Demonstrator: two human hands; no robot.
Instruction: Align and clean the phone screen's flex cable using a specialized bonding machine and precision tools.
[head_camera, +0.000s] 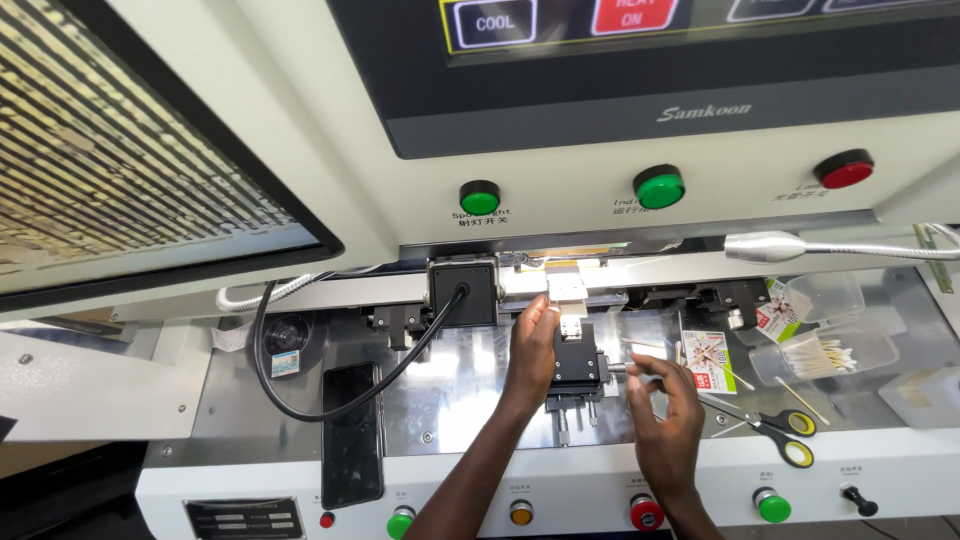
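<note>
A small black fixture stage (577, 368) sits on the shiny metal work plate (450, 385) of a white bench machine. My left hand (530, 350) rests on the stage's left side, fingertips pinching a small pale part near the bright white bonding head (566, 290). My right hand (665, 410) is at the stage's right side, fingers closed around a thin metal knob or rod sticking out of it. What exactly the left fingers hold is too small to tell.
A black camera block (463, 290) with a looping black cable (300, 405) sits left of the head. A dark phone (351, 432) lies on the plate. Scissors (775, 425), a tub of cotton swabs (825, 355), a gooseneck lamp (775, 246) and coloured front buttons surround the area.
</note>
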